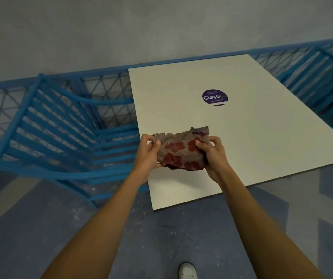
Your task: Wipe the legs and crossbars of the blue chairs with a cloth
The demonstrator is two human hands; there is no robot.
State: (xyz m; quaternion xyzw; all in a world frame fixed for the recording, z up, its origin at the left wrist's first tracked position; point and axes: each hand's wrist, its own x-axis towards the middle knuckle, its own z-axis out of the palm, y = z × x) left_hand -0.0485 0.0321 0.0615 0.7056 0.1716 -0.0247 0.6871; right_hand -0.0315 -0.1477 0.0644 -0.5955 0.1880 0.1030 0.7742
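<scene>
Both hands up over near edge of white table (252, 137), bunching the cloth (181, 151) between them. Left hand (148, 153) pinching cloth's left end, fingers curled shut on it; right hand (212, 153) clamped on right end, thumb on top. Cloth greyish w/ red flower print, crumpled, ragged top edge, held clear of table surface, not touching it.

Step in hand, prob.: folding/gathering cloth into a pad before first wipe. To do well: fold to a flat wad w/ a clean face out, loose ends tucked so nothing snags in slats; end w/ cloth in one hand only, other free to steady chair. Then crouch, since legs & crossbars sit low and are mostly hidden from here. Wrap cloth round each bar, run along full length, not just front face.

Blue chair (60, 133) at left, pushed up to table, slatted seat & back visible; legs hardly seen under seat. Second blue chair (326, 81) far right, partly cut off by frame edge. No wiping begun, as far as can be judged.

Table: plain white top, bare except round purple sticker (215, 97) reading "ClayG…", rest of text too small. Behind: blue lattice railing (105, 85) along grey wall (141, 27). Floor (30, 228) grey-blue, pale specks, lighter patches. White shoe (187, 270) at bottom edge.
</scene>
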